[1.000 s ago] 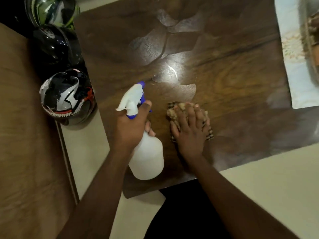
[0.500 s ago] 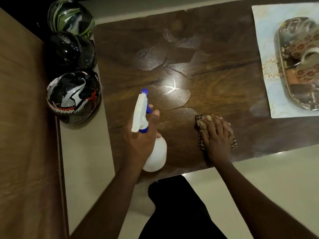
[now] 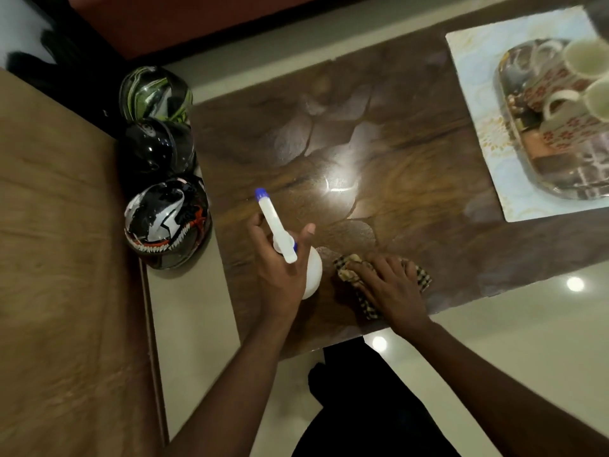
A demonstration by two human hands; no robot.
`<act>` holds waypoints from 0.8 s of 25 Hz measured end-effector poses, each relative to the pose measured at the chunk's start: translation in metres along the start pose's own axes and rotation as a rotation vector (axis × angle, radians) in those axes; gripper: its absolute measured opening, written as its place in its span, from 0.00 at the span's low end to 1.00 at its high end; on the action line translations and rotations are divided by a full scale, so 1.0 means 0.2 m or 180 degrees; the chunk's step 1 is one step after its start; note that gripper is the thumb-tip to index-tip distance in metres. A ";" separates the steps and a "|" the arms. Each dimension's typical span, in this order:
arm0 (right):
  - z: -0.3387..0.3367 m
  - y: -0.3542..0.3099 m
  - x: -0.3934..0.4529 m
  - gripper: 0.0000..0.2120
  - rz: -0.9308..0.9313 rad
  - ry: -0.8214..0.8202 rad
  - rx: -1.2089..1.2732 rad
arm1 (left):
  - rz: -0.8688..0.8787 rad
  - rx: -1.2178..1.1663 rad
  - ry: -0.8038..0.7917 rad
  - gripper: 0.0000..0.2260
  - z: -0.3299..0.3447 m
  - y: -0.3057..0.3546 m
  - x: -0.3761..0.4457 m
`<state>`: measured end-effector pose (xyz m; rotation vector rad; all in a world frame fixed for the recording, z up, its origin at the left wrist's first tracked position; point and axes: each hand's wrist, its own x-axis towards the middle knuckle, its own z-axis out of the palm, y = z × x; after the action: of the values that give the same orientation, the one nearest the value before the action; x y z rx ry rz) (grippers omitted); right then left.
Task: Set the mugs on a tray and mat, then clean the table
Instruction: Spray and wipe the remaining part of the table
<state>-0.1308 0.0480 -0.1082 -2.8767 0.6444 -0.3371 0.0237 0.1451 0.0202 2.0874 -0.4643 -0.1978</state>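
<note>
Two hands share the near edge, so a careless sweep could knock bottle off table; my right hand lies flat, pressing the checked cloth; my left hand grasps the spray bottle; farther off, mugs sit in the tray on the mat.

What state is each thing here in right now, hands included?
Left hand: grips the spray bottle.
Right hand: presses flat on the checked cloth.
Table: glossy, with wet patches.
Mugs: upright on the tray.
Tray: on the mat.
Helmets: on the floor beside the table.
</note>
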 end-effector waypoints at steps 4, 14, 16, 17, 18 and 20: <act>-0.43 0.00 0.01 0.16 0.0046 0.0158 0.0032 | 0.0277 -0.0146 0.0145 0.29 -0.10 0.40 -0.03; -1.34 0.66 0.08 0.16 -0.0034 0.0790 -0.0063 | 0.0904 -0.0370 0.0332 0.26 0.27 1.33 -0.08; -1.49 0.85 0.06 0.16 -0.0173 0.0767 0.0049 | 0.0767 -0.0555 0.0321 0.26 0.44 1.50 -0.14; -1.57 0.97 0.04 0.15 -0.0247 0.0761 0.0048 | 0.0629 -0.0728 0.0324 0.26 0.57 1.59 -0.16; -1.64 1.08 0.02 0.15 -0.0293 0.0702 0.0022 | 0.0561 -0.0850 0.0241 0.26 0.69 1.67 -0.17; -1.76 1.28 -0.01 0.15 -0.0355 0.0644 -0.0053 | 0.0623 -0.0894 0.0170 0.25 0.89 1.81 -0.20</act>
<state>-0.3242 -0.2220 0.1731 -2.9250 0.5203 -0.6482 -0.1585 -0.1496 0.2300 1.7573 -0.5709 -0.0860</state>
